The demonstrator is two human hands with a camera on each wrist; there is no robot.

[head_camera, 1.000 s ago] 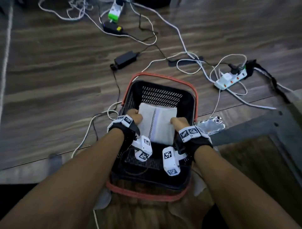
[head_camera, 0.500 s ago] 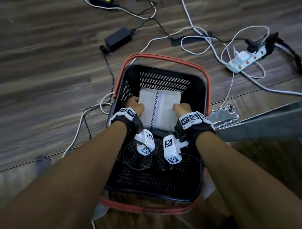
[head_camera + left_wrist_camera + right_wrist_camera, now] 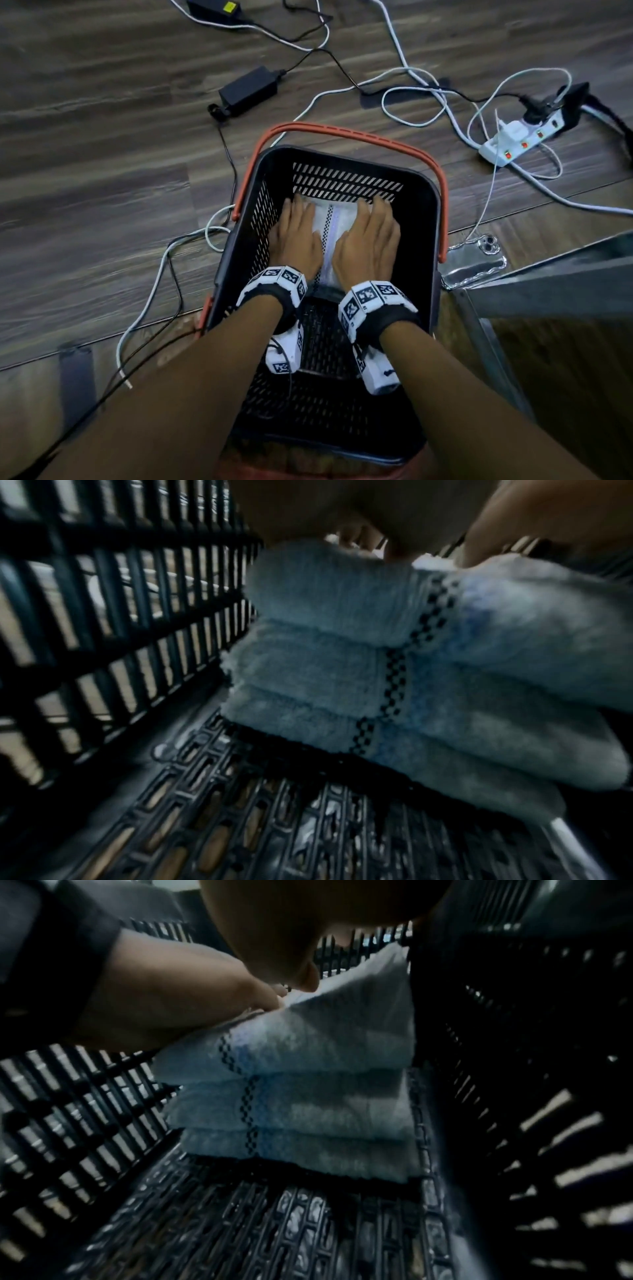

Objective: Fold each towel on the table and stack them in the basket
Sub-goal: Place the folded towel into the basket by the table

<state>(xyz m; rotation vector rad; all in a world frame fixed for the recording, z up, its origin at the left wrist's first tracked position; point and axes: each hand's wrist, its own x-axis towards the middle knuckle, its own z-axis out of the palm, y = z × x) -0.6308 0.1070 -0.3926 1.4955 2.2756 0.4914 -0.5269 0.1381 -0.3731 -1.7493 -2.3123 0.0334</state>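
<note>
Head view shows both hands inside the black basket (image 3: 424, 219), pressing flat on the top of a stack of folded towels (image 3: 329, 236) set against the basket's far wall. The left hand (image 3: 296, 236) and right hand (image 3: 368, 240) lie side by side with fingers straight, released, grasping nothing. From the wrist views the stack (image 3: 394, 685) is several folded layers deep, its checked stripes roughly aligned, resting on the basket's floor (image 3: 274, 1218). This looks like the settling step after placing a towel. Next, I judge, both hands lift straight out of the basket without dragging the top layer, then reach for any towel left unfolded; none shows outside the basket.
</note>
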